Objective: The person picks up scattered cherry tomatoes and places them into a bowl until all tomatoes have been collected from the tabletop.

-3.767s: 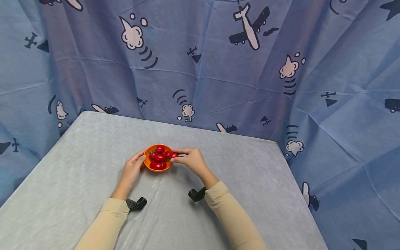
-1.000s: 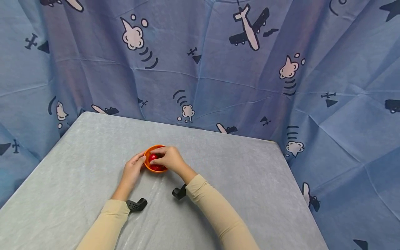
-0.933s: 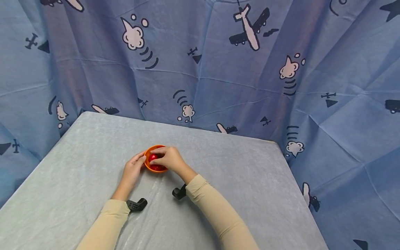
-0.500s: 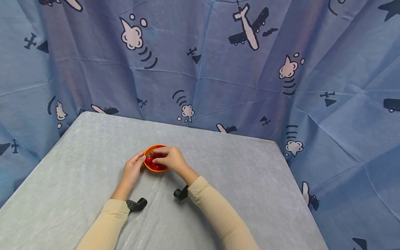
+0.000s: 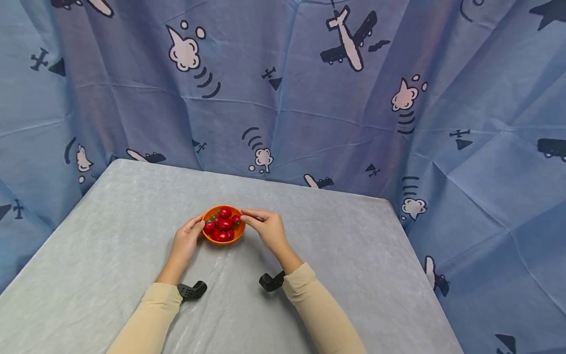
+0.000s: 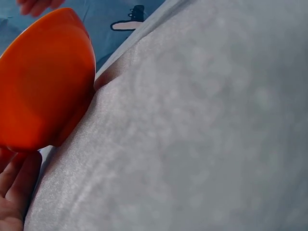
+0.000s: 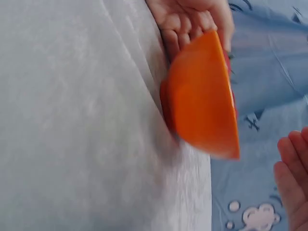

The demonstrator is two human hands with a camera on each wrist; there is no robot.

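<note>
An orange bowl [image 5: 224,240] stands on the table with several red tomatoes [image 5: 225,224] with green stems in it. My left hand [image 5: 185,242] holds the bowl at its left side, thumb at the rim and fingers against the outer wall. In the left wrist view the bowl [image 6: 48,82] hides part of that hand's fingers. My right hand [image 5: 270,231] hovers by the bowl's right rim, with nothing visible between thumb and fingers. The right wrist view shows this hand [image 7: 294,173] apart from the bowl [image 7: 202,96], its fingers fairly straight.
A pale grey cloth covers the table [image 5: 345,246]. Behind it and to the right hangs a blue curtain [image 5: 274,88] printed with airplanes. Black wrist cameras sit on the left wrist [image 5: 192,290] and the right wrist [image 5: 271,281].
The right hand brought a tomato from the right rim into the bowl, let go of it on the left side, and moved back out to the right. The left hand stayed at the bowl.
</note>
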